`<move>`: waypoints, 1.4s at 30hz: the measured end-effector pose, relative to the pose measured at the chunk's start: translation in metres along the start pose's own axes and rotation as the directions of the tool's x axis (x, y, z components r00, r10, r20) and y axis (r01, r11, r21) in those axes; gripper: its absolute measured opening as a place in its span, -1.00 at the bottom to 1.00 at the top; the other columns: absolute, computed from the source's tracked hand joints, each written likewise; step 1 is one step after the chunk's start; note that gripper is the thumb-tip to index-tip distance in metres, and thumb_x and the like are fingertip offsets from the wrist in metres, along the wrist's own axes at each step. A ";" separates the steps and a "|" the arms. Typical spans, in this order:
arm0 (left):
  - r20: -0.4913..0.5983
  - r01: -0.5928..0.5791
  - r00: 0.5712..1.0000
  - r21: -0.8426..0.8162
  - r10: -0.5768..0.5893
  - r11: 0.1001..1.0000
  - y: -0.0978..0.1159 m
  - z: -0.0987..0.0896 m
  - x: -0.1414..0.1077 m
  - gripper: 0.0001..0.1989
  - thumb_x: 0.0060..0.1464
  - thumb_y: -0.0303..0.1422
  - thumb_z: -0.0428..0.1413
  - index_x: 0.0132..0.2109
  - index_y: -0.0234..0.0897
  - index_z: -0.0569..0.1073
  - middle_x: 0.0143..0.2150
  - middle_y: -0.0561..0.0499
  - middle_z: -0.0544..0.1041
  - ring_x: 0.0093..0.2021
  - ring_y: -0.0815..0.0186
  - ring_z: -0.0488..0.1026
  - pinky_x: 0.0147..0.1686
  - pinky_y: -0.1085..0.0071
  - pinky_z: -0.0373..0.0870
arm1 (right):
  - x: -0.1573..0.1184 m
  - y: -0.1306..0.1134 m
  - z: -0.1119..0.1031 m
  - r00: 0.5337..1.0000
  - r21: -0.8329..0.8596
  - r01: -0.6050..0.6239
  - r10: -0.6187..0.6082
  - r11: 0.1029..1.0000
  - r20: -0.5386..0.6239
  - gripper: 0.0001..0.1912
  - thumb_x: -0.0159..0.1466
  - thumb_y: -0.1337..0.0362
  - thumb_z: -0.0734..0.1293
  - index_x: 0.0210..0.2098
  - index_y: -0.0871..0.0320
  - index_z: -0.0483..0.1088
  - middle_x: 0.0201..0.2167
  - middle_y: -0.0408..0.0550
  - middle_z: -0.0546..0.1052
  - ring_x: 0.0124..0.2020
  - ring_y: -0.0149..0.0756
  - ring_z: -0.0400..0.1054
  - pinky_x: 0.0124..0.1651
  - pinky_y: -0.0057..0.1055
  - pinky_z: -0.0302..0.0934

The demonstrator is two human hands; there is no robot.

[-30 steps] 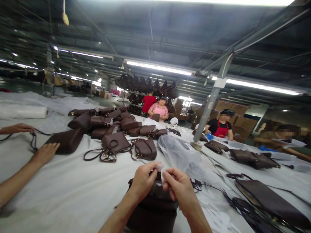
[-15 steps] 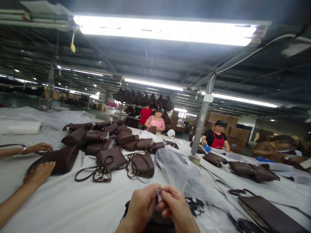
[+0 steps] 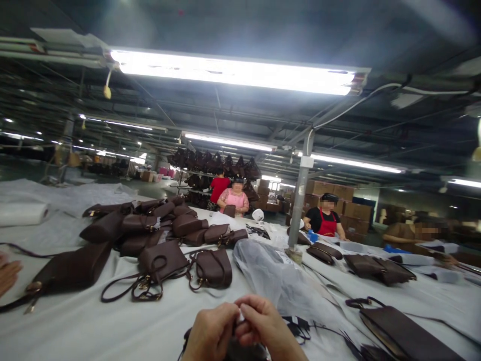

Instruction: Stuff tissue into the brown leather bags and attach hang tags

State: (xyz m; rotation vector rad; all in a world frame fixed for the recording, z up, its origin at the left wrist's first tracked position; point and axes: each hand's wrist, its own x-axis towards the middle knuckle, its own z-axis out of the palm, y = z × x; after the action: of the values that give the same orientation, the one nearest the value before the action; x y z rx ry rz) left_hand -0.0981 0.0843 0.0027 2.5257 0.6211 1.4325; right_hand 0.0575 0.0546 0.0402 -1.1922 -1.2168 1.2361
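Note:
Low in the head view, my left hand (image 3: 213,328) and my right hand (image 3: 265,321) meet with fingertips pinched together. Between them shows a small white piece (image 3: 241,317), too small and covered to name. Beneath my hands lies a dark item (image 3: 246,351), mostly hidden by them. To the right of my right hand are black straps or tags (image 3: 298,328) on the table. Beyond my hands rests a crumpled clear plastic bag (image 3: 259,271). Two brown handbags, one with a looped strap (image 3: 163,263) and one more rounded (image 3: 212,268), sit farther up to the left.
A pile of brown handbags (image 3: 150,220) covers the far left of the white table (image 3: 124,326). A co-worker's hand (image 3: 8,273) is beside a large brown bag (image 3: 75,268). A grey post (image 3: 298,205) rises mid-table. A flat brown bag (image 3: 406,333) lies at right.
The camera view has shifted slightly. The co-worker's hands have drawn back to the left from the large brown bag. My hands stay together, pinching the small white piece.

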 end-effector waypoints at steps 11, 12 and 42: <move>0.039 0.153 0.988 -0.049 -0.151 0.987 0.001 -0.005 0.001 -0.83 0.24 -0.36 -0.12 -0.15 -0.20 0.36 -0.35 0.02 0.55 -0.36 0.31 0.52 -0.32 0.49 0.38 | -0.032 -0.024 0.007 0.928 -0.631 0.325 -0.365 0.704 0.071 -0.83 0.28 0.34 0.17 -0.31 0.11 0.40 -0.67 -0.27 0.38 -0.64 -0.42 0.36 -0.55 -0.58 0.16; 0.048 0.163 0.986 -0.052 -0.160 0.985 0.000 -0.006 0.002 -0.83 0.23 -0.35 -0.11 -0.14 -0.19 0.36 -0.33 0.02 0.55 -0.35 0.31 0.52 -0.30 0.48 0.39 | -0.034 -0.025 0.008 0.916 -0.664 0.340 -0.395 0.666 0.073 -0.82 0.29 0.37 0.17 -0.30 0.10 0.40 -0.66 -0.27 0.38 -0.62 -0.43 0.36 -0.52 -0.58 0.16; 0.079 0.382 0.924 -0.212 -0.373 0.900 0.003 -0.008 0.018 -0.90 0.05 -0.46 -0.02 -0.36 -0.25 0.37 -0.47 0.10 0.42 -0.43 0.38 0.33 -0.39 0.50 0.20 | -0.016 -0.020 -0.011 0.919 -0.559 0.372 -0.378 0.741 0.111 -0.86 0.29 0.24 0.19 -0.35 0.09 0.33 -0.55 -0.19 0.51 -0.49 -0.31 0.43 -0.34 -0.40 0.30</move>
State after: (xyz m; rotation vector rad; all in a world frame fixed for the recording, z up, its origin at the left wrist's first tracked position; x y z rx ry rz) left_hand -0.0957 0.0887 0.0219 2.1077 0.8373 1.2346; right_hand 0.0696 0.0386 0.0604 -1.2742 -1.7979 0.5621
